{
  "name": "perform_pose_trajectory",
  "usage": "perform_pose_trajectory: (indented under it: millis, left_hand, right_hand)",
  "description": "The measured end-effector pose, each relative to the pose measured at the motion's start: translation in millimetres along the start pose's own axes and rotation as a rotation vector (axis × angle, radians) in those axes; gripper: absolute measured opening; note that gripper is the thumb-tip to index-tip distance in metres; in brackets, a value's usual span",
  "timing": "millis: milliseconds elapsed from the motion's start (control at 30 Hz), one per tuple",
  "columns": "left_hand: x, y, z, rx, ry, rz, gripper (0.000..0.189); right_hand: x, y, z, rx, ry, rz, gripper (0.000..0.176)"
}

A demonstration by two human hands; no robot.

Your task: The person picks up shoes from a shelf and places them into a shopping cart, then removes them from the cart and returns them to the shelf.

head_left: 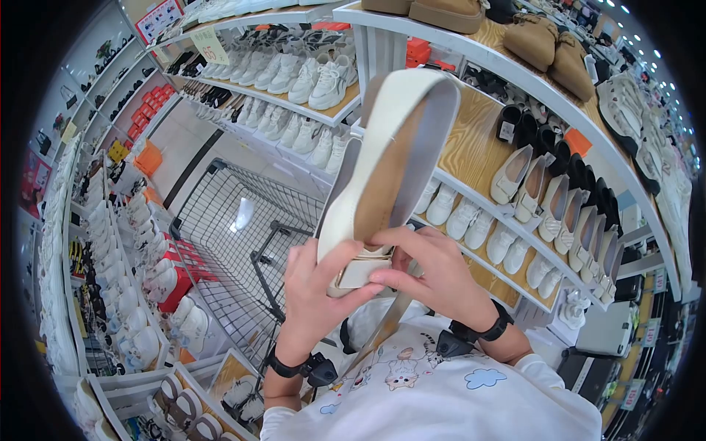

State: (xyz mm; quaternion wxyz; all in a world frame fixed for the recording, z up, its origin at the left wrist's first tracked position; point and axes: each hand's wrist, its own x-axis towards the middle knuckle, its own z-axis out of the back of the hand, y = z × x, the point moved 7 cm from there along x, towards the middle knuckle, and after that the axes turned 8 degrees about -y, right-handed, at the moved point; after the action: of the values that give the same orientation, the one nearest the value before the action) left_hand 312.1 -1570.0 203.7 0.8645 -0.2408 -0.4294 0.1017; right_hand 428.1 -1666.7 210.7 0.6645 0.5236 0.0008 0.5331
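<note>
A cream flat shoe [368, 184] with a tan insole is held up in front of my chest, toe toward me and heel pointing away. Behind its left side shows the edge of what looks like a second shoe [340, 180], mostly hidden. My left hand [312, 283] is closed around the toe end, thumb along the front. At the toe's trim, my right hand [434, 272] pinches with index finger and thumb, the fingertips at the shoe's opening. Both wrists wear black straps with small devices.
A grey wire shopping cart [243, 220] stands ahead to the left. Shelves of white sneakers [279, 73] are beyond it. To the right, a wooden shelf [471, 154] carries several cream flats [529, 184] and black shoes. Brown shoes [540, 48] sit on the upper shelf.
</note>
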Motion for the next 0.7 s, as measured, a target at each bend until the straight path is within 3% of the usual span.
perform_pose_trajectory:
  millis: [33,167,400,467,533,567,700]
  left_hand:
    - [0.5,-5.7,-1.5,0.082,0.016,-0.092,0.060]
    - [-2.0,-5.4,-7.7,0.066,0.035,-0.125,0.059]
    - [-5.4,12.4,-37.4,-0.177,0.132,-0.003,0.063]
    - [-2.0,14.0,-54.9,-0.253,0.138,-0.010,0.066]
    - [1.9,30.8,-75.8,-0.489,0.131,0.309,0.069]
    - [2.6,38.1,-85.4,-0.488,0.253,0.394,0.070]
    - [12.4,49.0,-105.0,-0.651,0.211,0.504,0.067]
  right_hand:
    - [-1.2,-2.9,-2.2,-0.003,0.059,-0.025,0.028]
    - [-6.7,-9.2,-5.5,0.034,0.116,-0.075,0.028]
    - [-16.3,-18.7,8.3,-0.015,-0.034,-0.104,0.027]
    - [-17.3,-34.8,16.7,0.017,-0.028,-0.220,0.026]
    - [-17.3,-53.3,29.8,0.008,-0.065,-0.263,0.024]
    - [-20.0,-69.3,36.9,0.003,-0.060,-0.360,0.023]
    - [-37.5,-125.8,69.5,0.053,-0.043,-0.604,0.017]
